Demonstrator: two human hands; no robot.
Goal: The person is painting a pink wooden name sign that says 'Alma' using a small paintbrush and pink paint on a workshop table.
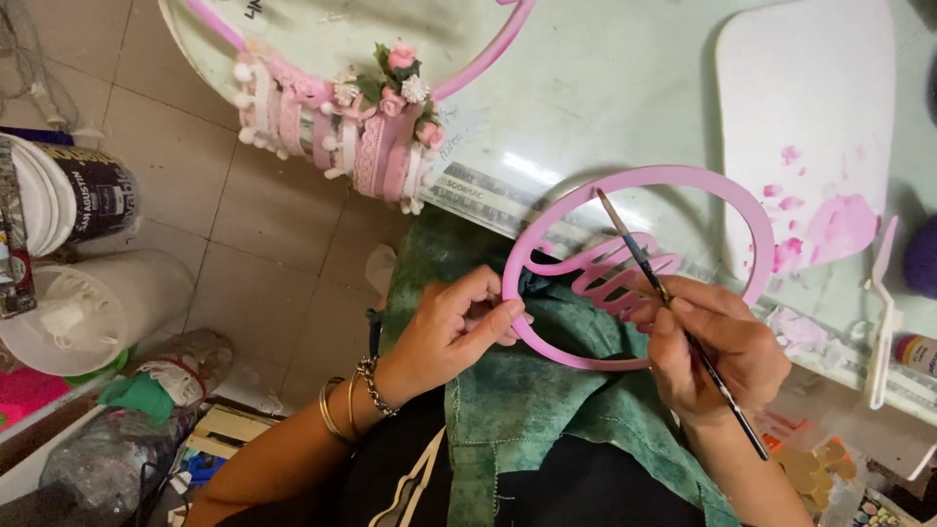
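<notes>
At the worktop edge, over a green cloth, sits the pink ring: judged light, thin, stiff, breakable at its inner script; best held by the rim. Left hand pinches the rim's near-left arc, wrist bent inward. Right hand pinches a brush pen-style, tip inside the ring.
</notes>
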